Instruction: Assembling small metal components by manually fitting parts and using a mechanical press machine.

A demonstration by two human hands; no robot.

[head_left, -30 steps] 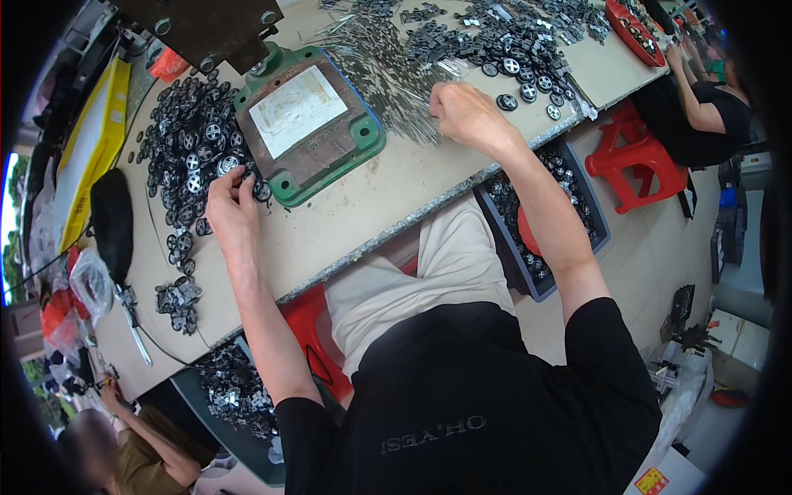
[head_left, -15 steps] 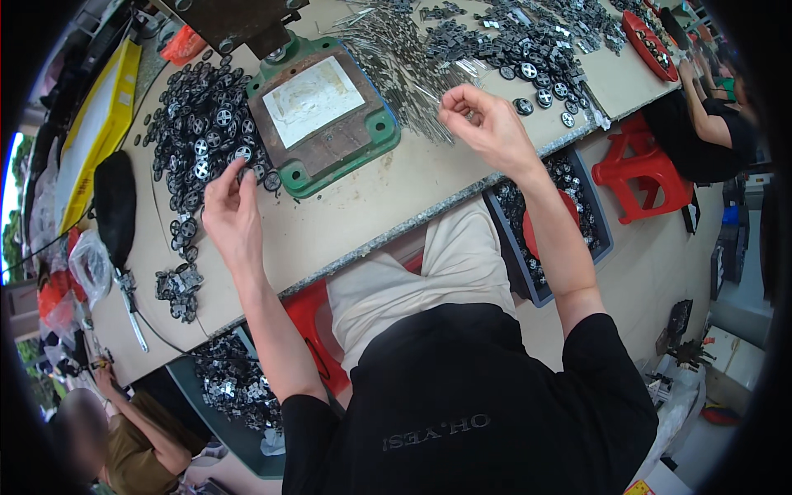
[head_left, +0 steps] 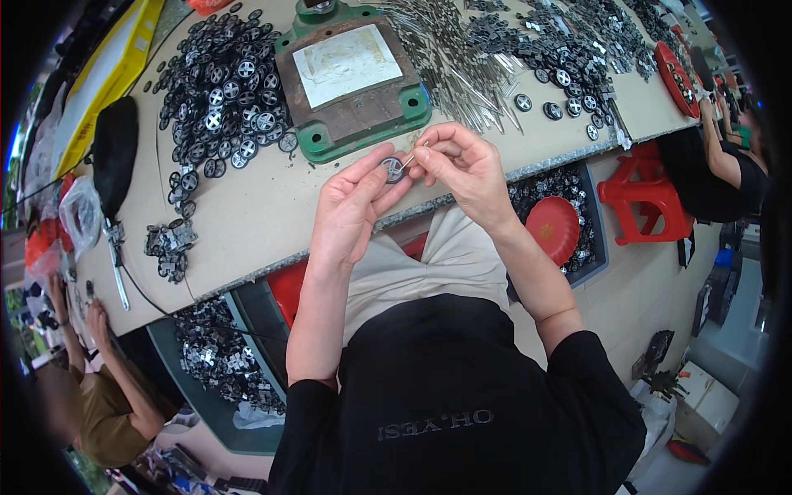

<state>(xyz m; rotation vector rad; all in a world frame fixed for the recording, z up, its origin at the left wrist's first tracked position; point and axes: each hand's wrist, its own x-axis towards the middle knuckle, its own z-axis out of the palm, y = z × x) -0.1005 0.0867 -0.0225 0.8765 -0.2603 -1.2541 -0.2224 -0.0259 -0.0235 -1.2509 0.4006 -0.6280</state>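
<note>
One wheel (head_left: pixel 388 172): was held just off the near side of the green base (head_left: pixel 371 134).
Left hand (head_left: pixel 353 198): thumb and fingers pinched the rim; the wheel sat between their tips.
Right hand (head_left: pixel 464 169): fingertips pinched a metal pin (head_left: pixel 407 162), its end at the wheel's face; contact indeterminate.
Wheel pile (head_left: pixel 223 103): lay left of the base.
Loose pins (head_left: pixel 450 62): lay right of the base.

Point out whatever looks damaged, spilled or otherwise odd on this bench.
The white rectangular sheet atop the green metal base bears yellowish-brown smudges against its white, so it looks dirty or worn. Nothing else clearly stands out.
</note>
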